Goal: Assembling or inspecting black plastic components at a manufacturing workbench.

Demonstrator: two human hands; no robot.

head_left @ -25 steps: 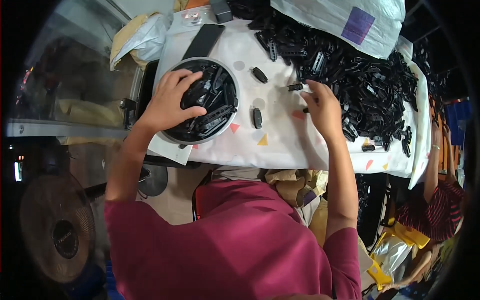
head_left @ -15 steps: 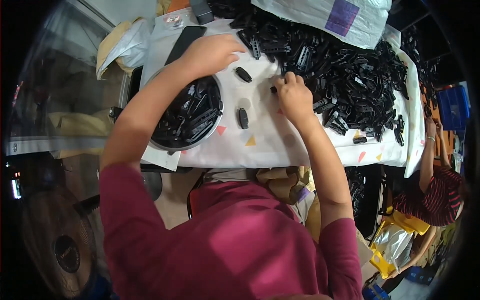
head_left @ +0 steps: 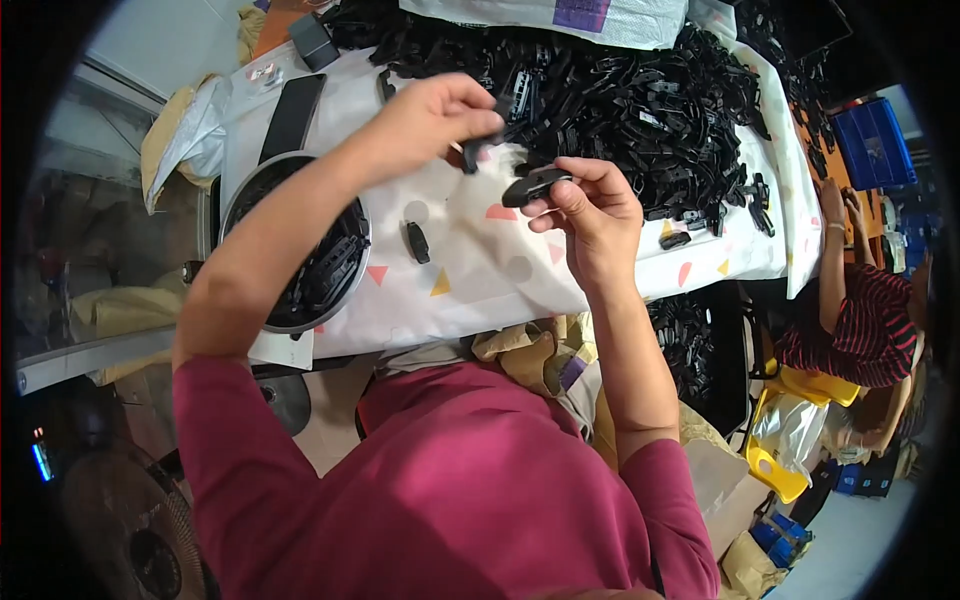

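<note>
My right hand is closed, pinching an elongated black plastic part with rounded ends between thumb and fingers, above the cloth. To its left, my left hand is closed on another dark plastic part, whose shape is smeared by motion. One more small oval black part lies alone on the patterned white cloth. A large heap of black plastic parts rises just beyond both hands. Under my left forearm stands a round bowl filled with similar black parts, partly hidden.
Behind the heap lies a white sack. A black flat slab and a dark grey box are at the far left. A fan stands lower left. At right, another person in a striped shirt works near a blue bin.
My right hand has lifted from the heap's edge with a black part. My left hand has moved toward it and now holds a part too. The whole view has shifted.
</note>
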